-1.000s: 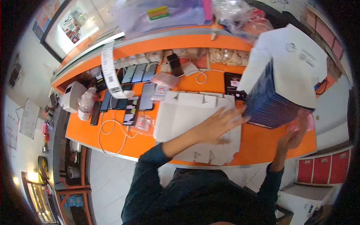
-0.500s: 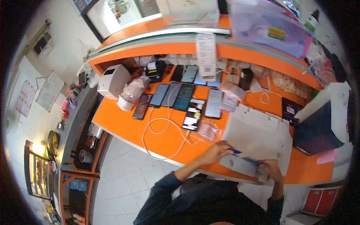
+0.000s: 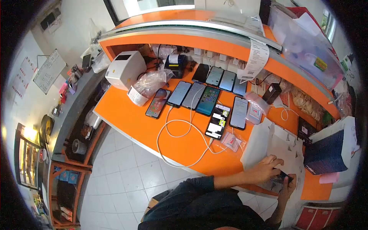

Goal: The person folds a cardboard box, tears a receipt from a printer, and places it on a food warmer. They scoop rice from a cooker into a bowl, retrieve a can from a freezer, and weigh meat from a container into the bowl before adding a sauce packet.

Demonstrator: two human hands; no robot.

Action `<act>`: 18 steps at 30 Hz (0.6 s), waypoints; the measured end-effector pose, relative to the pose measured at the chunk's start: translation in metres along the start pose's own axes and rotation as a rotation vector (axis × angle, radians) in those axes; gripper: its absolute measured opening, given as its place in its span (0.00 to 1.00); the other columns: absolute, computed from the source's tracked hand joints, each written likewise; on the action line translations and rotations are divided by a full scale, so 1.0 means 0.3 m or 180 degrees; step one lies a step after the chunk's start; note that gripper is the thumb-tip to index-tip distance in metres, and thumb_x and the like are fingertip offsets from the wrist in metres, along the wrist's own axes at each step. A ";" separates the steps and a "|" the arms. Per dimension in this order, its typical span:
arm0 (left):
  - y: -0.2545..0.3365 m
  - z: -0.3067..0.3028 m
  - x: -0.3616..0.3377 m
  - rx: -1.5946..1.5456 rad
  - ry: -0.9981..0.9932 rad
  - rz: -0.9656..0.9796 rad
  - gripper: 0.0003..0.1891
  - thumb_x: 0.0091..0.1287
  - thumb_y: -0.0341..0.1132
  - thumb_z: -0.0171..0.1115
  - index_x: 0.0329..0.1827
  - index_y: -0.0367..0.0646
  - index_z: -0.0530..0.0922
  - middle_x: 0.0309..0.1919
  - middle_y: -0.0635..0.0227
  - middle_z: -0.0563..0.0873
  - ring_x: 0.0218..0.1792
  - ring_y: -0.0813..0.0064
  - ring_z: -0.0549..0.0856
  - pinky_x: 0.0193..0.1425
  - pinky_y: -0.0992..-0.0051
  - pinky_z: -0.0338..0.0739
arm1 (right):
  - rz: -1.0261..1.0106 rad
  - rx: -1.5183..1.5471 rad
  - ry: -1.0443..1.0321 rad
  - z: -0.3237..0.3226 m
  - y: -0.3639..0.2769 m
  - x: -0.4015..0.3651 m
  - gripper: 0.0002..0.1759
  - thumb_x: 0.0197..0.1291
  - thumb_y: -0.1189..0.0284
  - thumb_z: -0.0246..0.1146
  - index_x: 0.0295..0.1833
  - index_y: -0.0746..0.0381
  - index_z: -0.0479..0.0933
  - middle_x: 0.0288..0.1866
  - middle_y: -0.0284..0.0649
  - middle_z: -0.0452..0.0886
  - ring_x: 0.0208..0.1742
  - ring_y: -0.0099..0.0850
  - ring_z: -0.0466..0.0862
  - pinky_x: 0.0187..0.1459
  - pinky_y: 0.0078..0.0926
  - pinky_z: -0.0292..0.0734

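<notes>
Dark sleeves [image 3: 191,195] at six o'clock of the view, both stretched toward five o'clock. Right hand [image 3: 288,188] nearest, off the near edge of the orange bench [image 3: 130,119], fingers narrow, pinched on a small dark object [image 3: 284,177]. Left hand [image 3: 264,170] at ten o'clock of the right one, palm down, fingers bent, tips against the same object; gripping or merely touching, impossible to tell.

Under both hands, a white flattened carton sheet [image 3: 278,147], lying flat and overhanging the bench edge. At three o'clock of the sheet, just beside it, a dark blue stack [image 3: 326,153] with a white top. At six o'clock of the stack, a pink slip [image 3: 329,178]. At nine o'clock of the sheet, a small clear packet [image 3: 232,141] with red print, then a looped white cable [image 3: 180,132].

Farther off, at eleven o'clock of the hands, two rows of phones [image 3: 209,100], face up, side by side. At ten o'clock, well apart, a crumpled plastic bag [image 3: 150,82], a white label printer [image 3: 124,69] and a small black printer [image 3: 175,62].

Farthest, at one o'clock on the raised shelf, a clear plastic bin [image 3: 306,44], with a long paper strip [image 3: 256,59] hanging off the shelf edge.
</notes>
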State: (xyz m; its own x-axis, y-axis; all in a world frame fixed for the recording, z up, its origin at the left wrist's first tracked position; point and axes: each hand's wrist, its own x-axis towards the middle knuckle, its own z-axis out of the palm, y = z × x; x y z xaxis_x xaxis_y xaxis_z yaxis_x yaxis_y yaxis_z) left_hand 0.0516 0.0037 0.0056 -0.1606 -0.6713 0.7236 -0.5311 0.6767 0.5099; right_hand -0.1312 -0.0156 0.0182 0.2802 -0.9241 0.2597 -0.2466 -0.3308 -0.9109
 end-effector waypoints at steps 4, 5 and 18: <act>-0.004 0.007 -0.002 0.0474 0.0081 0.0638 0.14 0.46 0.32 0.58 0.38 0.41 0.75 0.49 0.60 0.68 0.45 0.60 0.68 0.48 0.66 0.68 | 0.0352 -0.0346 -0.0033 -0.044 -0.063 0.001 0.13 0.59 0.65 0.52 0.38 0.65 0.66 0.30 0.33 0.69 0.26 0.20 0.68 0.31 0.16 0.64; -0.011 0.007 0.001 0.0491 0.0305 0.0793 0.15 0.46 0.32 0.58 0.39 0.40 0.75 0.49 0.60 0.69 0.45 0.60 0.69 0.48 0.65 0.68 | -0.0326 -0.1051 0.0572 -0.046 -0.084 -0.011 0.13 0.59 0.65 0.52 0.39 0.66 0.67 0.30 0.35 0.70 0.29 0.23 0.69 0.33 0.17 0.65; 0.042 0.002 0.029 0.0064 0.0269 0.0956 0.22 0.47 0.43 0.62 0.40 0.36 0.74 0.47 0.62 0.68 0.52 0.57 0.64 0.59 0.48 0.55 | -0.1333 -0.1725 0.1433 -0.022 -0.054 -0.021 0.29 0.58 0.54 0.50 0.54 0.67 0.65 0.51 0.48 0.68 0.55 0.38 0.65 0.55 0.37 0.59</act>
State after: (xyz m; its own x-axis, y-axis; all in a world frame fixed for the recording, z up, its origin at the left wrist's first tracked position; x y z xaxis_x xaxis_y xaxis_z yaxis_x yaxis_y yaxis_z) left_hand 0.0429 0.0064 0.0180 -0.2436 -0.4140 0.8771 -0.4868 0.8343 0.2586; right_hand -0.1351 -0.0056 0.0333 0.0777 -0.6535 0.7529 -0.6505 -0.6055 -0.4584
